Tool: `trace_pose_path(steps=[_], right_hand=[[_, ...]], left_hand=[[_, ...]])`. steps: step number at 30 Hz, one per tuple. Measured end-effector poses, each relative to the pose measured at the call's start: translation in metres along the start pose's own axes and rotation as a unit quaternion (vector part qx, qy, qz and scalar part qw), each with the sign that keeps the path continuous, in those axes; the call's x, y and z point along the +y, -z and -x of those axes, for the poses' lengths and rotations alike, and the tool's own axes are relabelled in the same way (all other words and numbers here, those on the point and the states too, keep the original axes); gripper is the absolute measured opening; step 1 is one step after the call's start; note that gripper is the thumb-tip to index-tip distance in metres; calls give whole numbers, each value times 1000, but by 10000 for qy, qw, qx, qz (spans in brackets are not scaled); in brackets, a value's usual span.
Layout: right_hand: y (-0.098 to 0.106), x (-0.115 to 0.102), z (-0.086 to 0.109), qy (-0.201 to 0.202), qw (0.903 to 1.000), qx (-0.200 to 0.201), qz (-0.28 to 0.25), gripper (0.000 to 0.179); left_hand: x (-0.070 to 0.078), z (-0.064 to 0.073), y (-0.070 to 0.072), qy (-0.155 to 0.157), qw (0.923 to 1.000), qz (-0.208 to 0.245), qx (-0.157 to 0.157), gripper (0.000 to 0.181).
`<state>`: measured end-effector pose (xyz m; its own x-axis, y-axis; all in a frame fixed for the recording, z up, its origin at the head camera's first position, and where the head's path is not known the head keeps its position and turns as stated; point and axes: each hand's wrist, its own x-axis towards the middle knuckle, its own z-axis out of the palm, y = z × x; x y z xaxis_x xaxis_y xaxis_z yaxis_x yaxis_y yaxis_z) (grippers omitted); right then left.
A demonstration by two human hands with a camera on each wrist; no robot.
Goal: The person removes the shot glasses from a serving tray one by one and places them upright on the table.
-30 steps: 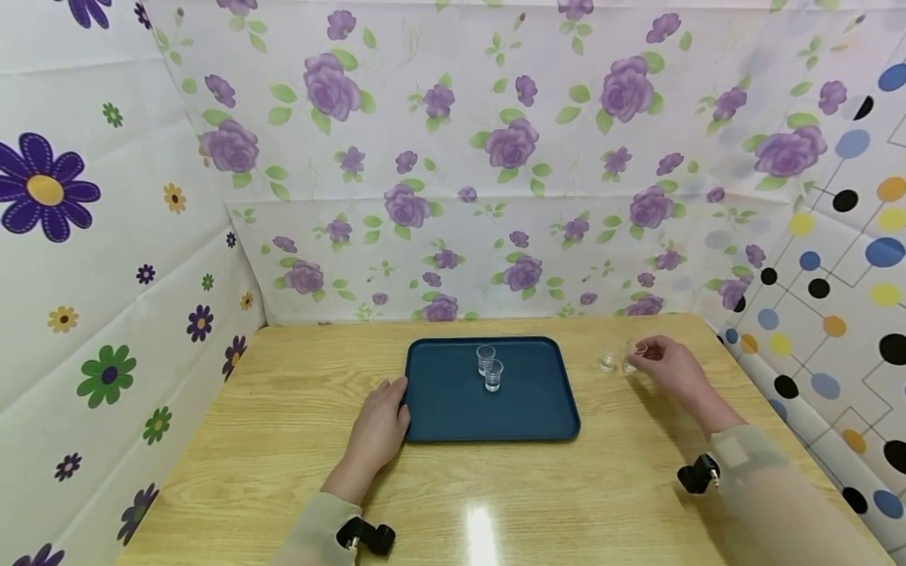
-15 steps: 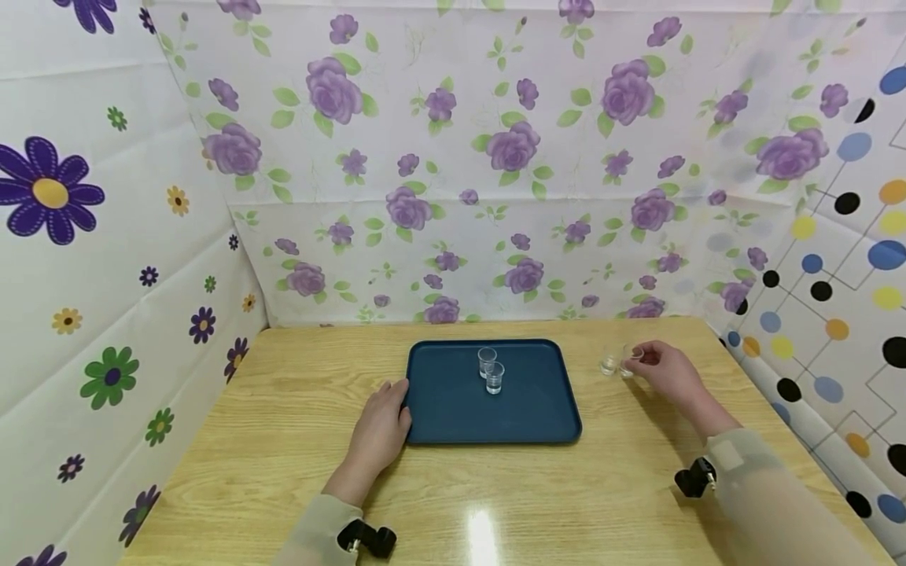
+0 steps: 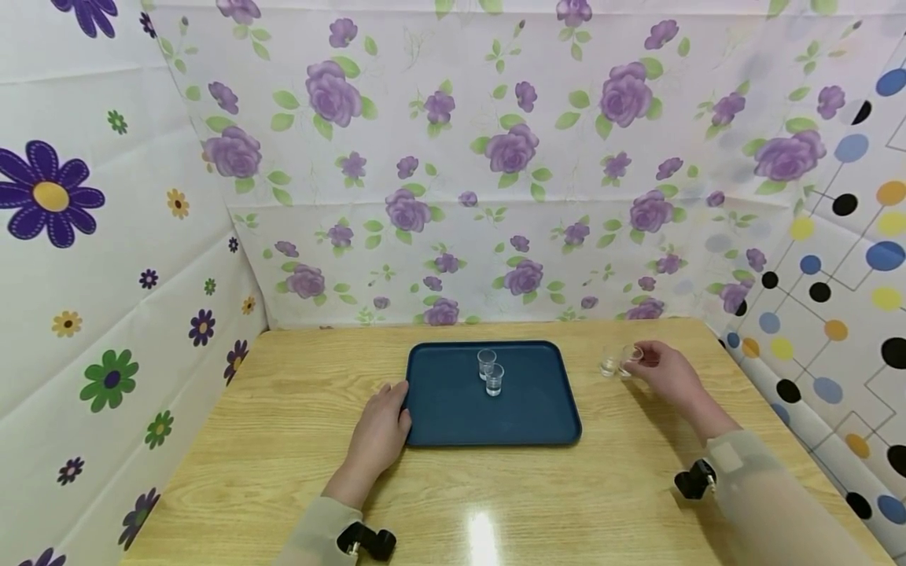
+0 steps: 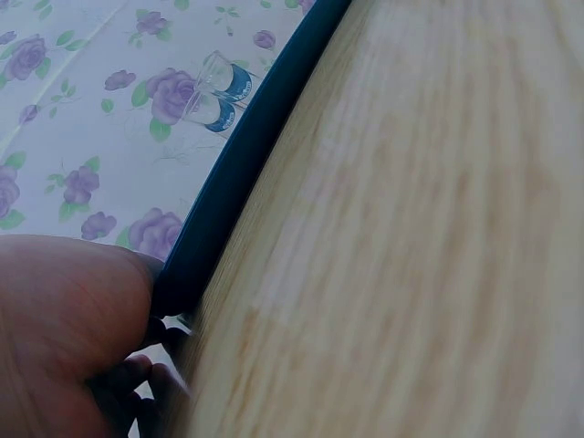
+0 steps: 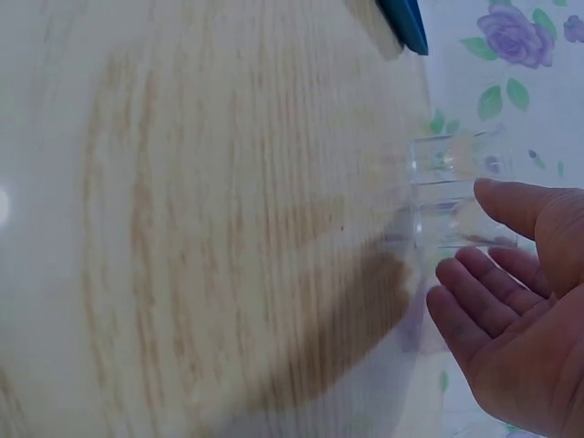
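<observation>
In the head view, a dark blue tray (image 3: 453,420) lies on the table. My left hand (image 3: 380,427) grips its left edge, with the thumb at the rim; the other fingers are partly hidden. Two clear shot glasses stand on the tray, a rear glass (image 3: 486,362) and a front glass (image 3: 495,380) close together. Right of the tray, my right hand (image 3: 663,371) pinches a third shot glass (image 3: 627,362) between thumb and fingers, down at the table. Just left of it stands another shot glass (image 3: 608,365). The right wrist view shows this pair side by side, the thumb (image 5: 511,203) against the nearer one.
The wooden table (image 3: 538,503) spreads around the tray. A flowered cloth (image 3: 453,236) hangs behind its back edge, with a daisy-print cloth (image 3: 141,314) on the left and a dotted cloth (image 3: 842,314) on the right.
My right hand and its shot glass have shifted slightly left, closer to the glass beside it. My left hand and the tray stay put.
</observation>
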<state>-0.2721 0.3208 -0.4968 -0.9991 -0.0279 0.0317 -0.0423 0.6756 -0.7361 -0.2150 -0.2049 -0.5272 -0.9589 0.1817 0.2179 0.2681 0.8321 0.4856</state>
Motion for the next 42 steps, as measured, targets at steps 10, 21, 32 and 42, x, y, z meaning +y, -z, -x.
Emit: trace_pose_path(steps=[10,21,32,42], right_hand=[[6,-26,7,182,9996,-17,-194,99],[-7,-59,9,428,9989,172,-125,97],[-29,-87,10,644,9973,-48,-350,89],[-59,-104,7,851,9939,-464,-524,81]], left_hand=[[0,0,1,10,10000,-49,41,51],[1,2,0,16,10000,-63,24,51],[1,0,2,81,9999,53,-50,51],[8,-4,4,371,9983,412,-176,52]])
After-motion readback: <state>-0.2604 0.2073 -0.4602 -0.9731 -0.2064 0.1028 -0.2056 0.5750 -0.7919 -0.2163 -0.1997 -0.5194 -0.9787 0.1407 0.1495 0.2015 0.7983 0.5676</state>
